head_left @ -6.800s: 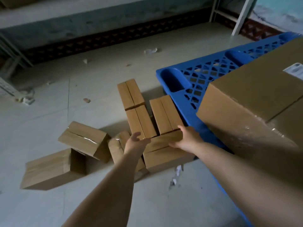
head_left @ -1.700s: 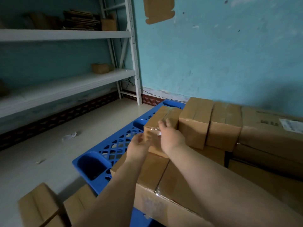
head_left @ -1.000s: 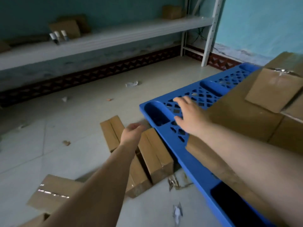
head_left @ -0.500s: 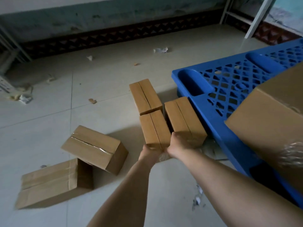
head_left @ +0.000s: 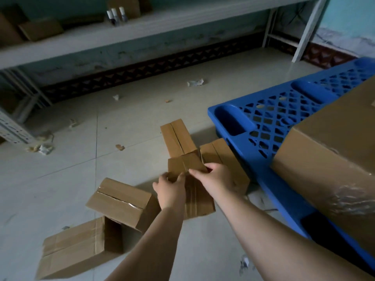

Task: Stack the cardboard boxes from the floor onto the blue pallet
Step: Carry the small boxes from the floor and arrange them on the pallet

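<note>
Both hands on one small cardboard box [head_left: 190, 189] at the centre of the floor [head_left: 60, 179]. Left hand [head_left: 171, 192] grips its near-left side, fingers curled over the top edge; right hand [head_left: 217, 179] covers the top right, fingers clenched over the far edge. The box looks tipped up at its far end — whether its near end is touching the floor I cannot tell.

Two more small boxes lie flat next to it: a far box [head_left: 177, 137] touching its upper edge, and a right box [head_left: 225, 163] pressed between the held box and the blue pallet [head_left: 269, 116]. The pallet's corner with its open lattice top is bare on the left; a large carton [head_left: 332, 159], with shiny tape on its near face, sits on the pallet at right.

Lower left — a tilted box [head_left: 121, 201] leans on a box on its side [head_left: 75, 246] with its open end facing right.

Paper scraps [head_left: 195, 83] scattered on the floor. A long shelf [head_left: 142, 31] along the far wall carries flattened cardboard and three small bottles [head_left: 116, 15].
</note>
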The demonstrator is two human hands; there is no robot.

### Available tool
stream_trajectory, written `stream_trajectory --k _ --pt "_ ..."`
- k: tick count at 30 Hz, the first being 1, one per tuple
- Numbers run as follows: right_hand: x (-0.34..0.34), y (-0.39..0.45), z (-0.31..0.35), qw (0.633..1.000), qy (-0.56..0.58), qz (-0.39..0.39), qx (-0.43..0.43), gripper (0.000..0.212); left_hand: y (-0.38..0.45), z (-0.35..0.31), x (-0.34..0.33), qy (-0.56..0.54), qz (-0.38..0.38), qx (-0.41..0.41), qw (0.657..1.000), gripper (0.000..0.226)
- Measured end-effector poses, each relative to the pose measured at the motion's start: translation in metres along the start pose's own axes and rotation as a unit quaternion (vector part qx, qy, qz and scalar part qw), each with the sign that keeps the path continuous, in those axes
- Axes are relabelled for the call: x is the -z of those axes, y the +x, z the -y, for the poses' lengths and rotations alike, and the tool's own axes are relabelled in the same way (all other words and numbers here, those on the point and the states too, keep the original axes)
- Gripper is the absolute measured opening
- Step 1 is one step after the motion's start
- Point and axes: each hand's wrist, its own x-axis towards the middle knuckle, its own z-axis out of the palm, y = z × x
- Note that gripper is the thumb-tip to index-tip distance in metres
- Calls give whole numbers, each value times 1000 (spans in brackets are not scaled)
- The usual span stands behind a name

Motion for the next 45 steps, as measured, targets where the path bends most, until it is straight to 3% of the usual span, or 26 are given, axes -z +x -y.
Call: stream_trajectory --k 6,9,14,16,19,23,26,32,40,45 --pt "89 -44 64 975 131 -117 139 18 -58 -92 -1 -35 1 -203 979 53" --pt "154 -69 84 938 208 -210 181 22 -100 -144 -18 -57 34 -311 948 50" --pt "281 -131 71 874 198 -399 196 40 -208 -199 -81 -115 193 -397 890 46" --pt "326 -165 56 840 185 -471 194 31 -257 -208 -107 -114 262 -433 855 45" --pt "376 -223 24 801 135 -560 161 36 -329 -204 -135 -103 358 -462 804 48" --pt "403 -283 -25 766 123 -622 103 30 -394 -175 -158 -89 463 -459 753 52" --pt "402 -299 -69 755 162 -632 60 38 -411 -137 -182 -48 525 -416 741 54" --pt "356 -280 -144 782 198 -588 -50 49 -394 -58 -223 111 585 -346 725 62" --pt "383 -245 -143 799 133 -583 -69 60 -378 -66 -225 19 658 -219 721 63" --pt "403 -222 -140 785 209 -576 -91 59 -370 -74 -227 -4 669 -190 719 52"
